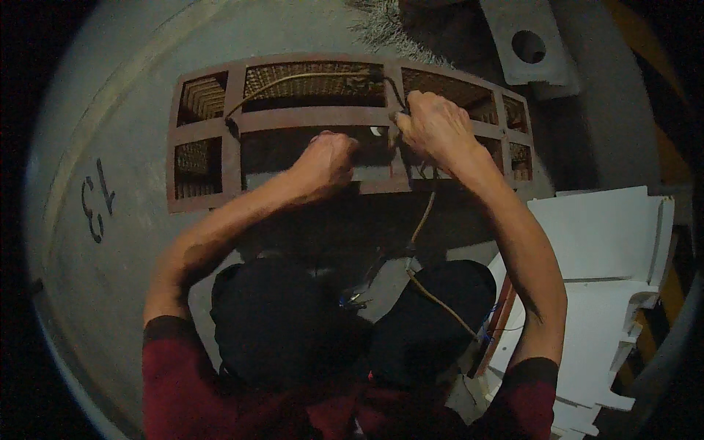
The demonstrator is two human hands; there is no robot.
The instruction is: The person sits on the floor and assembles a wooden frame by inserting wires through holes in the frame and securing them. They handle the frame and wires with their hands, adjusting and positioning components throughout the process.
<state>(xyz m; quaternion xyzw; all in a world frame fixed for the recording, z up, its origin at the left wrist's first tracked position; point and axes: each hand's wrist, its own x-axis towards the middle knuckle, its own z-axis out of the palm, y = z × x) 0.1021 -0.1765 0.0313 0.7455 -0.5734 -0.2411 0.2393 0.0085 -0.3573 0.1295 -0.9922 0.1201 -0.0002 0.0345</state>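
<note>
A brown slotted frame [315, 117] with several rectangular openings lies on the floor in front of me, mesh showing inside most of them. My left hand [326, 160] is closed at the lower middle opening; whatever its fingers hold is hidden. My right hand [438, 128] curls round a cable [315, 75] beside the upright bar right of the middle. This cable arches across the upper middle opening to the left bar. Below my right hand, a tan braided cord [424, 218] hangs down and runs over my right knee. A small pale round piece [377, 131] shows between my hands.
White panels [594, 246] lie at my right, with a reddish-brown strip [497, 326] and thin wires beside them. Loose wire ends [356, 299] hang between my knees. A grey block with a round hole [529, 48] stands at the far right, near a shaggy grey mat [396, 33].
</note>
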